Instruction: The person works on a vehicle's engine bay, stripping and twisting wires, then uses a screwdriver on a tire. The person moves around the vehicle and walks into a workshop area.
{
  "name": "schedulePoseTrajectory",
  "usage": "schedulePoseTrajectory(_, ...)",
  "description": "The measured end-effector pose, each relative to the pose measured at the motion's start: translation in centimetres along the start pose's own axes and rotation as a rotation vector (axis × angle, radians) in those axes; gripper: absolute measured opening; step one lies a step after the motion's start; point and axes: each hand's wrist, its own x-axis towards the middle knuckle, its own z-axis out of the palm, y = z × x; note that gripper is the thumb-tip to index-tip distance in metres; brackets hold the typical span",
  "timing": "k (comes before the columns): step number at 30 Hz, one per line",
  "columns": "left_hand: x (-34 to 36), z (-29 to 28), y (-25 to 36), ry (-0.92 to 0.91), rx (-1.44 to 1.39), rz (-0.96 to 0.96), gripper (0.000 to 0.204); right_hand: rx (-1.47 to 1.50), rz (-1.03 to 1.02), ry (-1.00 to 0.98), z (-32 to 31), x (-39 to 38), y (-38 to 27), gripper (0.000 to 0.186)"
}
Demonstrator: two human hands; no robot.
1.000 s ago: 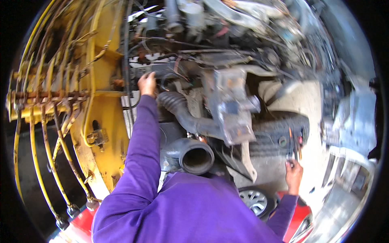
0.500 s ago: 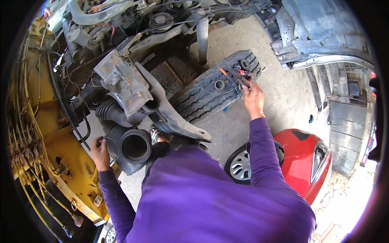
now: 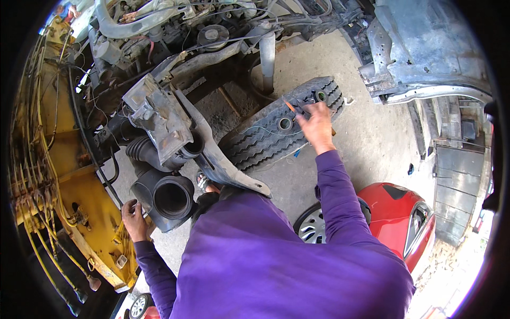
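My left hand is closed, pinching something small I cannot make out, beside the left edge of a black air housing with a wide round opening. A ribbed hose rises above the housing. My right hand reaches over a tire tread lying on the concrete floor, its fingers curled on a cluster of small tools, among them a thin orange one. What exactly it grips is hidden. Two round rings lie on the tread.
A yellow machine frame with several pipes fills the left. Engine parts and a metal bracket are ahead. A grey body panel is at upper right, a red car at lower right. My sandaled foot shows beside the housing.
Since a second ago the view has swung right and my right hand has moved onto the tread. Since half a second ago it has shifted left, and my left hand slightly down.
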Motion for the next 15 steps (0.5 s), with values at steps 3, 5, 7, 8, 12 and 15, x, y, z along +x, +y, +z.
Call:
schedulePoseTrajectory(3,-0.3,-0.7,0.2,0.009,-0.003,-0.024,0.022,-0.097,0.232,0.018,-0.4,2.8,4.1,0.034)
schedulePoseTrajectory(5,-0.3,-0.9,0.4,0.013,-0.011,-0.005,0.022,-0.209,0.326,-0.143,-0.9,4.9,4.8,0.043)
schedulePoseTrajectory(7,0.1,-1.3,0.9,0.017,-0.023,0.033,0.022,-0.290,0.377,-0.272,-0.7,6.6,4.3,0.046)
schedulePoseTrajectory(8,0.6,-1.0,1.4,0.010,-0.065,0.060,0.022,-0.296,0.372,-0.365,1.1,7.7,8.3,0.052)
schedulePoseTrajectory(12,1.4,-1.6,5.1,0.032,-0.180,0.091,0.022,-0.117,0.468,-0.443,2.6,10.5,11.4,0.052)
schedulePoseTrajectory(15,2.7,-1.7,7.7,0.009,-0.270,0.090,0.025,0.142,0.376,-0.086,0.6,10.2,13.2,0.043)
